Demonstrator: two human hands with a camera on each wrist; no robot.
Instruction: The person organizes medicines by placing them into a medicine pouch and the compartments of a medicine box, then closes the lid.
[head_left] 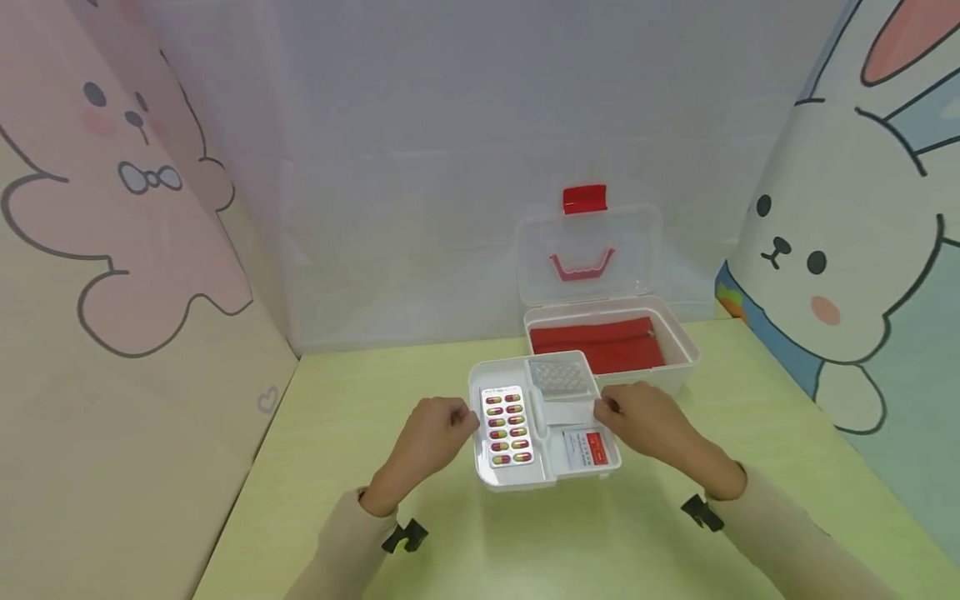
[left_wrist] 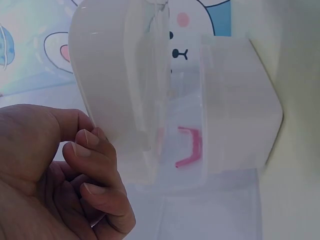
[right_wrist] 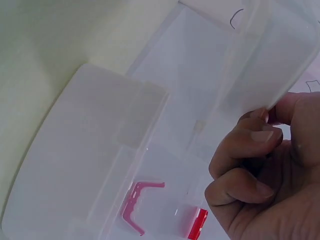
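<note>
A white compartment tray hangs above the table, tilted toward me. My left hand pinches its left rim between thumb and fingers, and my right hand pinches the right rim. In the tray lie a blister pack of red and yellow capsules, a clear blister pack and a white and red packet. Just behind stands a white storage box with a red pouch inside. Both wrist views show the tray's outer wall at the fingertips.
The box's clear lid stands raised at the back, with a pink handle and a red latch. A pale green table lies below. Cartoon-printed panels rise at both sides, and a pale sheet covers the back.
</note>
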